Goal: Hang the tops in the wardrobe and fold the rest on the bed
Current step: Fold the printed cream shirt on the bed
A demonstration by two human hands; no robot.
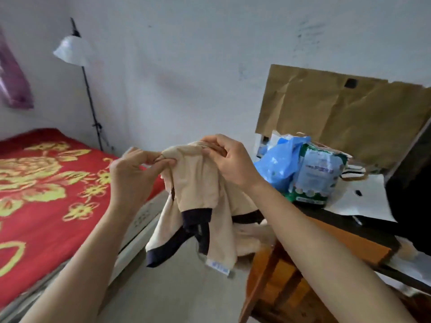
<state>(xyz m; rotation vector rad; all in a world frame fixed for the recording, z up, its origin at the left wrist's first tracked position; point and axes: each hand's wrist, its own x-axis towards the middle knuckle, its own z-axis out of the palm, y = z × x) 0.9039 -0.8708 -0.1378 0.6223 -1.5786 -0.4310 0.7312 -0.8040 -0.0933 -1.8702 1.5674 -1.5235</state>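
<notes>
Head view: two hands, left hand [133, 170] and right hand [229, 159], fingers pinching one beige top [200, 190].

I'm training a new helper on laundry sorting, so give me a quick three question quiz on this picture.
1. Which hand holds the beige garment? A left only, B right only, C both.
2. True or false: the garment hangs clear of the red bed.
3. Fill in: the blue bag sits on the ____.
Key: 1 C, left hand and right hand pinch its top edge. 2 true. 3 table.
</notes>
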